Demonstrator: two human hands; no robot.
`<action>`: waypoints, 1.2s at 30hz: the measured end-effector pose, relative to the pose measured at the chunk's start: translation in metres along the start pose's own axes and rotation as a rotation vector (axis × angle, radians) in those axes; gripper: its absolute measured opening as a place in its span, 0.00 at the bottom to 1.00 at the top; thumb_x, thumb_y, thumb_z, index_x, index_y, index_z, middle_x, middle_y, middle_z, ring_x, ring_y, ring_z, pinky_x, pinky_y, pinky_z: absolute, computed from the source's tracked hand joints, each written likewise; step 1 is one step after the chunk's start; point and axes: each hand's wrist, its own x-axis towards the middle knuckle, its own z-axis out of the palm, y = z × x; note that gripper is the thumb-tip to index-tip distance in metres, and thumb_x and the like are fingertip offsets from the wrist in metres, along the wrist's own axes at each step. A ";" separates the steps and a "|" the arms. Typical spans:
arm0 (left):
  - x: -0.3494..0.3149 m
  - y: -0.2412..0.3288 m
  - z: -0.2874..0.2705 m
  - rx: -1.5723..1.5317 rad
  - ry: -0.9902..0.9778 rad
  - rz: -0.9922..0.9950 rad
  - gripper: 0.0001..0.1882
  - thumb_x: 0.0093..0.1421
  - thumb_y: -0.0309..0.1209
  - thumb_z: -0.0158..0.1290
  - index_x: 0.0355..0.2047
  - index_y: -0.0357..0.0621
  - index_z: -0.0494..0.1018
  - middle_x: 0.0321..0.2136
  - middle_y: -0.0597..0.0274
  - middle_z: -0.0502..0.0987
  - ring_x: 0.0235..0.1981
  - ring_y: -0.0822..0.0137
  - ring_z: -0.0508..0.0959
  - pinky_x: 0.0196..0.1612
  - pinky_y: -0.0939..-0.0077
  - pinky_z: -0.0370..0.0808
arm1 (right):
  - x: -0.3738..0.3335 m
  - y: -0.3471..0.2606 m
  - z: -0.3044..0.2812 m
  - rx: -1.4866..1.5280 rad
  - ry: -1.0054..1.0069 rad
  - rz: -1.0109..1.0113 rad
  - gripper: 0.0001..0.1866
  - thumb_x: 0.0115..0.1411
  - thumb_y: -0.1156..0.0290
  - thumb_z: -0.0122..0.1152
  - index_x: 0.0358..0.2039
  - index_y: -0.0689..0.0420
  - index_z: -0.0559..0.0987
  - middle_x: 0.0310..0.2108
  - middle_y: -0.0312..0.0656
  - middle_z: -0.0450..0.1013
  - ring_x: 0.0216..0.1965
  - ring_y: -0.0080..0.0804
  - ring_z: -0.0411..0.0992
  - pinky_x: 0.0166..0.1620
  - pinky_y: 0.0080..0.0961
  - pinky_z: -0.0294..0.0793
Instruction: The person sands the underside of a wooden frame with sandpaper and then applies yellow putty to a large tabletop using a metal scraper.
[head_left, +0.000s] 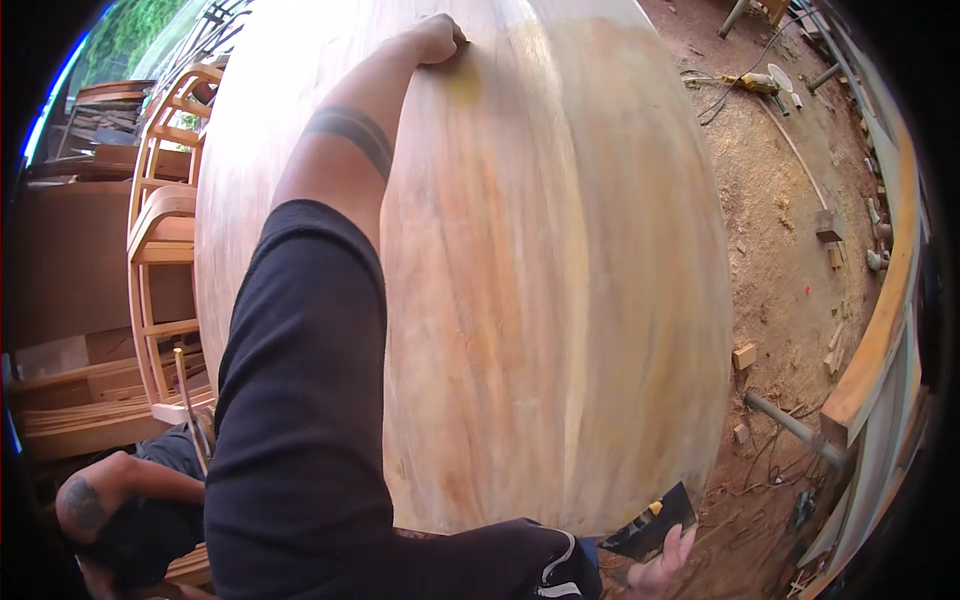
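A broad wooden tabletop (480, 300) with streaky pale, pink and yellow-brown grain fills the middle of the view. My left arm stretches far across it, and my left hand (435, 40) is closed low over the surface near the far side. A small dark edge shows at its fingers, but what it holds is too hidden to name. A yellowish patch (465, 85) lies on the wood just nearer than that hand. At the near right corner, my right hand (662, 562) grips a thin black sheet (645, 530) with a yellow dab on it.
Wooden chair frames (150, 230) stand along the left side. Another person's bent arm (130, 485) shows at the lower left, near stacked boards (90, 425). On the dirt floor to the right lie a yellow power tool (755, 82) with a cord, wood offcuts (744, 356) and a long beam (880, 340).
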 end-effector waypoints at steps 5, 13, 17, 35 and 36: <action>-0.034 0.062 0.016 -0.132 -0.282 0.105 0.23 0.46 0.19 0.48 0.45 0.44 0.77 0.42 0.52 0.79 0.43 0.58 0.79 0.47 0.68 0.74 | -0.009 -0.009 -0.020 -0.023 0.144 0.019 0.25 0.64 0.67 0.48 0.59 0.65 0.59 0.53 0.48 0.65 0.52 0.37 0.67 0.56 0.34 0.65; -0.251 0.165 0.006 -0.156 -0.267 -0.102 0.22 0.47 0.21 0.51 0.43 0.52 0.79 0.40 0.53 0.78 0.44 0.52 0.76 0.47 0.64 0.73 | 0.011 -0.037 -0.017 0.049 -0.153 0.039 0.24 0.62 0.69 0.50 0.57 0.64 0.60 0.51 0.47 0.68 0.50 0.36 0.69 0.54 0.33 0.68; -0.342 0.212 0.019 -0.274 -0.124 -0.103 0.26 0.47 0.17 0.47 0.49 0.48 0.75 0.47 0.53 0.75 0.47 0.54 0.75 0.53 0.66 0.70 | 0.009 -0.050 -0.019 0.062 -0.302 0.052 0.24 0.62 0.70 0.51 0.57 0.64 0.61 0.50 0.46 0.68 0.50 0.36 0.70 0.54 0.34 0.69; -0.095 0.049 -0.015 0.073 0.029 -0.008 0.23 0.48 0.21 0.47 0.46 0.45 0.76 0.46 0.51 0.76 0.47 0.53 0.75 0.51 0.62 0.71 | -0.007 -0.030 -0.014 0.017 0.045 -0.023 0.22 0.62 0.67 0.51 0.54 0.64 0.65 0.47 0.46 0.70 0.47 0.36 0.70 0.51 0.32 0.70; -0.073 0.045 -0.009 0.094 -0.006 -0.001 0.21 0.48 0.25 0.48 0.44 0.44 0.76 0.45 0.51 0.76 0.46 0.53 0.76 0.50 0.62 0.71 | -0.010 -0.024 -0.029 -0.013 0.045 -0.012 0.23 0.63 0.68 0.49 0.56 0.64 0.63 0.50 0.45 0.68 0.49 0.36 0.69 0.53 0.32 0.68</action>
